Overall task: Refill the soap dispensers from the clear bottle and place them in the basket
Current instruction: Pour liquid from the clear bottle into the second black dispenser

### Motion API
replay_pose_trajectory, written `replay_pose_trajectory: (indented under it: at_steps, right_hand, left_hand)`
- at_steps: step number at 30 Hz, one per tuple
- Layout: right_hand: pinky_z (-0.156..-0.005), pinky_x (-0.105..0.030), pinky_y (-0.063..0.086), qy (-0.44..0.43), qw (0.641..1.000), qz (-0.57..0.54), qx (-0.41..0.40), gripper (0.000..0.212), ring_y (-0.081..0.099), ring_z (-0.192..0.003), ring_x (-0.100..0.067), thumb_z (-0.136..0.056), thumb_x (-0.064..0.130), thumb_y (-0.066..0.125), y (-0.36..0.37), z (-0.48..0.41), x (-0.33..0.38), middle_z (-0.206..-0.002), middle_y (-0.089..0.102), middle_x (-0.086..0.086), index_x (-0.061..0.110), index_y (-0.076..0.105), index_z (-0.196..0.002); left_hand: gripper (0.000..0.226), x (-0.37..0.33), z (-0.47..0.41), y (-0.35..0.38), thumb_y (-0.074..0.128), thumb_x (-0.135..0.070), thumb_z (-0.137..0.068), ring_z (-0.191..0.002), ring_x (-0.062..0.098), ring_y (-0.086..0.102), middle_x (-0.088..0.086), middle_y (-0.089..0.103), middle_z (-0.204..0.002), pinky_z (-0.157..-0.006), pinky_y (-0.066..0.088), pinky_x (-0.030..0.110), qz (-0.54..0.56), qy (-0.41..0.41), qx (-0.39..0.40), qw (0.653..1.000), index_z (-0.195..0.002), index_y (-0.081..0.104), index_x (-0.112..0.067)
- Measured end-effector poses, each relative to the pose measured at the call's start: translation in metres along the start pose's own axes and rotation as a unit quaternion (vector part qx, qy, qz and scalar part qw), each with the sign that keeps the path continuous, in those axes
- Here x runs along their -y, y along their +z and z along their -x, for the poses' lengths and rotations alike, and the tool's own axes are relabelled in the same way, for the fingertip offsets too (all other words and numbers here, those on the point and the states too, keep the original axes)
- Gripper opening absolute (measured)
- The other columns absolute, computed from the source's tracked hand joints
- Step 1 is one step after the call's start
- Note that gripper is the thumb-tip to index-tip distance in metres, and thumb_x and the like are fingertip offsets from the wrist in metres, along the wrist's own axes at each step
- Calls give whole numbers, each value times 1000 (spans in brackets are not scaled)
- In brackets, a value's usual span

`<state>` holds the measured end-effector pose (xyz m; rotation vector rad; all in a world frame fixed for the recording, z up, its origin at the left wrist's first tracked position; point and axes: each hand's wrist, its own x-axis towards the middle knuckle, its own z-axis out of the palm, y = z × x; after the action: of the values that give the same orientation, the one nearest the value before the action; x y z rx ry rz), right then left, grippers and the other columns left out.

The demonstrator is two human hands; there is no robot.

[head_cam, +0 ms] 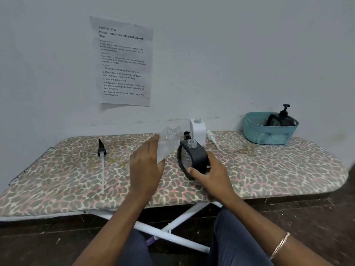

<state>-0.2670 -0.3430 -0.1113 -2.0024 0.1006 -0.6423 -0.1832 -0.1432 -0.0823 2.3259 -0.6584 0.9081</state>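
Roughly a third of the job looks finished from the head camera. A capped black dispenser (283, 120) with its pump fitted already sits in the teal basket (269, 134), at two o'clock on the leopard-print ironing board (269, 166). Two remain, by my reading.

The open black dispenser (194, 158) stands near the board's middle with its clear neck bare. The right hand (211, 175) grips it low down, thumb across the front edge and fingers wrapped behind.

At ten o'clock from it, the left hand (146, 166) is curled round the lower body of the clear bottle (169, 143). The bottle is lifted and tilted, its uncapped mouth pointing toward one o'clock, above and just beside the dispenser's neck. No stream shows, so pouring seems about to begin. How much liquid the bottle holds I cannot tell.

Just behind, at twelve o'clock, the white dispenser (198, 132) stands open too, with its white pump (211, 137) lying beside it at three o'clock. A second black pump (186, 134) peeks out between the two dispensers. A long-tubed black pump (101, 149) lies well apart at nine o'clock.

Left to do, as I judge it: fill both, refit pumps, and basket them.

The open black dispenser looks flat-sided, with a dark frame around a pale translucent face.
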Motion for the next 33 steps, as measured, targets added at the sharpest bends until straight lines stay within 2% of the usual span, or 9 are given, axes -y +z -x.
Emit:
replay_pose_trajectory:
  at_steps: [6,9,15,21,25,33]
  right_hand:
    - [-77,-3,49,-5,1000,5,-4,48,60,-105,17,-81,50,81,1,5,-2,-109,65,41,57,53,-119]
    - [-79,-5,49,-8,1000,9,-7,50,60,-107,16,-82,49,82,1,6,-2,-110,66,38,52,54,-123]
    - [-80,-6,49,-16,1000,18,-5,46,60,-107,16,-82,49,82,1,6,-1,-112,63,44,62,51,-115]
    - [-77,1,45,-31,999,32,0,49,57,-105,21,-83,47,83,0,6,0,-109,58,52,70,49,-111]
    - [-81,-8,48,-33,999,32,0,54,61,-106,15,-83,46,83,1,6,1,-110,61,47,76,47,-110]
    - [-86,-20,54,-35,999,26,1,52,63,-105,11,-83,47,83,1,6,0,-112,63,43,73,49,-111]
  left_hand:
    - [89,-5,4,-4,90,2,-66,-120,36,66,13,68,-135,-97,52,57,-61,25,1,998,-147,57,-9]
    - [91,-6,3,-5,91,2,-65,-121,36,65,13,67,-135,-99,50,58,-78,35,3,996,-149,57,-11]
    - [89,-4,2,-6,86,7,-66,-123,39,63,14,66,-136,-100,49,60,-113,45,12,992,-148,58,-13]
    - [86,-1,-1,-7,81,5,-72,-130,38,60,13,63,-143,-102,46,61,-145,45,28,988,-151,56,-16]
    - [86,0,-2,-8,81,5,-72,-132,39,59,13,63,-144,-103,45,61,-151,46,28,987,-151,56,-16]
    - [89,1,-2,-8,84,6,-69,-131,39,59,12,63,-143,-105,43,62,-166,60,16,984,-150,57,-18]
